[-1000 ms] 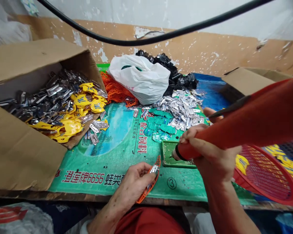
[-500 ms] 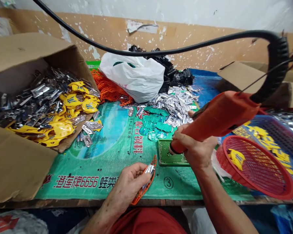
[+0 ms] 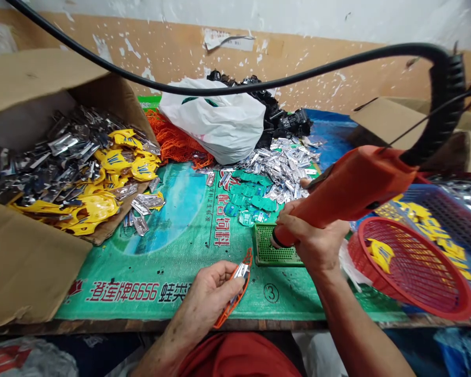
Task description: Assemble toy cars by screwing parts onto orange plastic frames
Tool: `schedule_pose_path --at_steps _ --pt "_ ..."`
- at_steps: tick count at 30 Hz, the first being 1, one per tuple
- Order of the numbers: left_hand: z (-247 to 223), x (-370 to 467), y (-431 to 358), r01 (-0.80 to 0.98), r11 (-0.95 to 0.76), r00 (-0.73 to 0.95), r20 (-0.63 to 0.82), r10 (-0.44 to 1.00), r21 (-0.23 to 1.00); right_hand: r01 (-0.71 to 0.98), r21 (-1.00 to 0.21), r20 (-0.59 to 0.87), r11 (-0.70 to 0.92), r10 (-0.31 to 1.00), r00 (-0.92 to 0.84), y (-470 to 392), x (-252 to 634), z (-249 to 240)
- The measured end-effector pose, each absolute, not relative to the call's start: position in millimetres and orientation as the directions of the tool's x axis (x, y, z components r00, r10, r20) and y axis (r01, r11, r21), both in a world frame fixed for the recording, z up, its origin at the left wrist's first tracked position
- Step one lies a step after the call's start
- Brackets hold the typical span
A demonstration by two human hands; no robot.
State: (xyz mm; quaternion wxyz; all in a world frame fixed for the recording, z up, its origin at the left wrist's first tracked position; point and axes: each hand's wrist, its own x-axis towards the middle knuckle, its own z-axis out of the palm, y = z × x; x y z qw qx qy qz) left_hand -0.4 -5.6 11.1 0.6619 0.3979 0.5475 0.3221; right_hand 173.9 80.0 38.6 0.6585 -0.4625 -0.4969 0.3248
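In my left hand (image 3: pixel 215 290), closed near the table's front edge, is an orange plastic part (image 3: pixel 248 259) with a shiny silver piece on it. My right hand (image 3: pixel 317 243) is wrapped round a red electric screwdriver (image 3: pixel 349 188), tilted so that its nose points down and left. The nose meets the green perforated tray (image 3: pixel 265 248); the tip itself is hidden among its holes. Behind the tray lie teal plastic parts (image 3: pixel 251 201) and a heap of silver pieces (image 3: pixel 286 162).
A cardboard box (image 3: pixel 31 251) at left spills silver and yellow parts (image 3: pixel 96 209). At right stand a red basket (image 3: pixel 427 298) and a blue crate (image 3: pixel 427 193). A white bag (image 3: pixel 220 123) sits behind, by orange parts (image 3: pixel 176 141). A black cable (image 3: pixel 235 90) arches overhead.
Both hands, the orange part and the screwdriver stay almost where they were. The black cable has shifted a little at the upper left.
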Motion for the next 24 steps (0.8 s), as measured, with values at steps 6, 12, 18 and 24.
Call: schedule_pose_path --at_steps 6,12,18,24 --pt "7 -1 -9 0.072 0.430 0.219 -0.435 0.874 0.900 0.121 -0.917 0.400 0.381 0.871 0.286 78 171 41" --pt "1 0 -13 0.257 0.245 0.188 -0.297 0.936 0.935 0.115 -0.921 0.391 0.374 0.879 0.273 77 170 41" --pt "-5 -2 -16 0.533 -0.047 0.192 -0.066 0.979 0.845 -0.015 -0.929 0.348 0.370 0.886 0.306 81 176 40" --pt "-5 -8 -23 0.566 -0.226 0.366 0.004 0.931 0.793 -0.081 -0.908 0.367 0.412 0.872 0.324 76 181 60"
